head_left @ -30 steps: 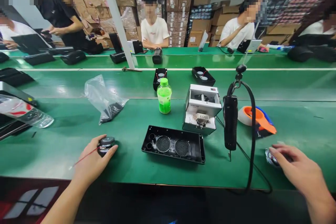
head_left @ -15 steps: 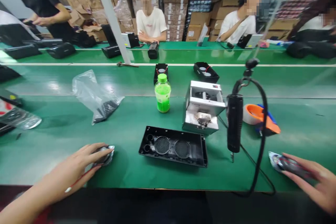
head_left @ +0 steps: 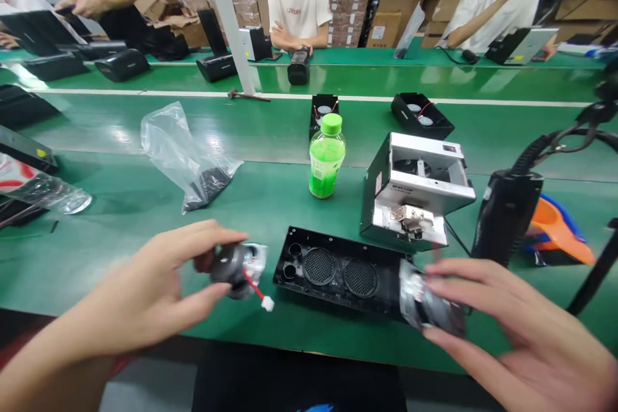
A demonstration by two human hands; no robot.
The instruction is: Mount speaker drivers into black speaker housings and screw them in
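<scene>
The black casing (head_left: 347, 246) lies open side up, its two round grilles (head_left: 318, 266) visible inside, and a speaker is held near each end of it. Just left of the casing, the left hand (head_left: 159, 283) has its fingers and thumb closed on the first speaker (head_left: 229, 270), while a red lead (head_left: 252, 283) ending in a white plug (head_left: 267, 303) hangs towards the casing. That grip suits the part, since pressure belongs on the sides, away from the delicate cone. At the casing's right end, the right hand (head_left: 521, 322) is clamped on the second speaker (head_left: 437, 309), which hides part of that end; blur leaves it unclear whether the two touch. Holding both speakers by their solid edges would be wise — a light but sure pinch, with fingertips clear of the terminals. The dangling lead deserves the most care: it could catch beneath a frame or over the casing's wall, so letting it fall outward is safer. Moving one hand at a time would guard against knocking the casing askew or bumping the silver-fronted machine (head_left: 420, 193) just beyond its right half. Slow, level movements would serve better than speed here.
</scene>
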